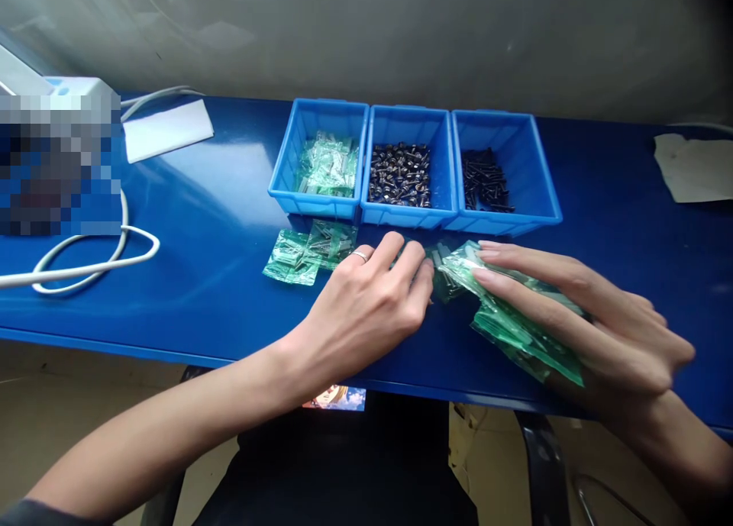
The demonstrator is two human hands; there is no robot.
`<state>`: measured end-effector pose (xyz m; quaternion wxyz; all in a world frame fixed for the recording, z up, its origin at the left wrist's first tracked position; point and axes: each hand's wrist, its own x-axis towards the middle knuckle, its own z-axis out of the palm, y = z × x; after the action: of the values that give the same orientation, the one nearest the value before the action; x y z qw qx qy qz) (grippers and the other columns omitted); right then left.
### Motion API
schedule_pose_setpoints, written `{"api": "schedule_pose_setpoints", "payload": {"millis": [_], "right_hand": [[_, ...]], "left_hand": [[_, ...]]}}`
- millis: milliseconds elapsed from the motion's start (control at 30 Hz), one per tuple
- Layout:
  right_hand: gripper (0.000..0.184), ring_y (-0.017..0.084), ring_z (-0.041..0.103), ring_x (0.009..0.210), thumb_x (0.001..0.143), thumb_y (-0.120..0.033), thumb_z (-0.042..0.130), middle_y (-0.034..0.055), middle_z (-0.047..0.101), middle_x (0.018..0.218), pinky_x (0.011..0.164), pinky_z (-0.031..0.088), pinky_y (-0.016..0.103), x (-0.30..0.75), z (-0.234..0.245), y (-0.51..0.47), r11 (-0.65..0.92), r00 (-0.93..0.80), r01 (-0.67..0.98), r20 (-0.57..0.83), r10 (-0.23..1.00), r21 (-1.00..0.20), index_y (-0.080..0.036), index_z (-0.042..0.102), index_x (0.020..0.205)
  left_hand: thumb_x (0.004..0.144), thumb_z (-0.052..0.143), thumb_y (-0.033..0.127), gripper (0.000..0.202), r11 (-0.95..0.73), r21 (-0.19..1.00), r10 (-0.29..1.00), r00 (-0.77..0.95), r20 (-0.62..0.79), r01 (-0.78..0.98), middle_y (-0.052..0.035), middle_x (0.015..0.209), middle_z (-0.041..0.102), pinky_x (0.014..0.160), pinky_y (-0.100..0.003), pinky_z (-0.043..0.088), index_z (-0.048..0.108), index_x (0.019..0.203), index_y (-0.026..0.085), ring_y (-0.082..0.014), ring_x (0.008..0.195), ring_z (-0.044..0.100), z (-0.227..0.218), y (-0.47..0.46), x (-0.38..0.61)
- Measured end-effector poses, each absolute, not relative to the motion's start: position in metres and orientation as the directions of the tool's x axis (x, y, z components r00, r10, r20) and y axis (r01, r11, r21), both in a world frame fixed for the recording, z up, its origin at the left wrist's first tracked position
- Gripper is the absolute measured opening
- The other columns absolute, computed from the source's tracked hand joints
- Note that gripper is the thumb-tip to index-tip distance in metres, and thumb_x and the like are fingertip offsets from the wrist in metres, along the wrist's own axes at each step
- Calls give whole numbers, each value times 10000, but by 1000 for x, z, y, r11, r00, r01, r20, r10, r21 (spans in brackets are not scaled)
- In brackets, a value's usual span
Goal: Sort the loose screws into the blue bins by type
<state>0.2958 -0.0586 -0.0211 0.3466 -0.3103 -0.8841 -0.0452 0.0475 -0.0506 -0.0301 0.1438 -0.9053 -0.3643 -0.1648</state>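
Right fingers (pixel 527 265) rest open and flat on green plastic packets (pixel 515 331), soft, light, slippery, best pinched at an edge; left fingers (pixel 409 263) curl just beside them, grip unclear.

Three plastic bins (pixel 412 125) are sitting in a row on the worktop (pixel 618 297): small bags (pixel 327 165) in the left, washer-headed screws (pixel 399 175) in the middle, thinner screws (pixel 486 180) in the right. Loose bags (pixel 303 255) are lying just before the left bin, another pile (pixel 515 335) under the right hand (pixel 607 335).
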Motion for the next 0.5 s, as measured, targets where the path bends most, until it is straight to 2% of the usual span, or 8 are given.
{"api": "schedule_pose_setpoints", "payload": {"millis": [100,167,267,367,433,500], "right_hand": [[564,316,760,1274,900,29,770,202,744,1394,1060,678,442,294,-20,-58,826,-584,553,657,477,-108,-123,719,1440],[570,318,755,1284,897,36,770,202,745,1394,1046,687,450,294,-18,-59,829,-585,552,666,463,-91,-115,712,1444],[622,316,751,1294,875,71,765,194,739,1409,1042,693,455,296,-16,-60,827,-588,553,659,470,-96,-115,694,1464],[672,304,761,1278,882,86,737,162,736,1428,1047,699,438,296,-17,-59,825,-579,555,663,474,-106,-158,669,1505],[682,300,764,1273,891,83,728,139,742,1420,1038,705,437,293,-18,-59,820,-578,563,659,482,-106,-185,660,1514],[657,313,762,1270,871,83,751,148,753,1388,1027,708,444,291,-19,-59,825,-589,555,652,477,-103,-156,681,1480]], "left_hand": [[1084,666,349,394,-715,-60,619,671,408,697,-170,1435,698,938,-446,695,690,1375,83,-334,1301,707,-22,-56,31],[1079,670,288,422,-707,-25,645,660,384,706,-186,1500,669,1102,-510,667,653,1444,77,-348,1406,666,-16,-63,7],[1053,703,248,464,-657,-24,709,628,321,754,-213,1564,616,1177,-584,629,623,1476,75,-374,1494,604,-13,-69,-38],[1031,731,220,447,-668,-28,694,637,335,744,-197,1527,650,1181,-591,627,637,1448,90,-376,1488,611,-20,-67,-68],[1031,723,200,404,-686,-43,671,654,351,727,-151,1489,688,1121,-607,657,660,1426,142,-368,1418,668,-26,-63,-72],[1033,700,158,369,-703,-59,648,672,358,709,-124,1463,710,1028,-612,694,682,1401,168,-369,1347,711,-30,-59,-66]]}}
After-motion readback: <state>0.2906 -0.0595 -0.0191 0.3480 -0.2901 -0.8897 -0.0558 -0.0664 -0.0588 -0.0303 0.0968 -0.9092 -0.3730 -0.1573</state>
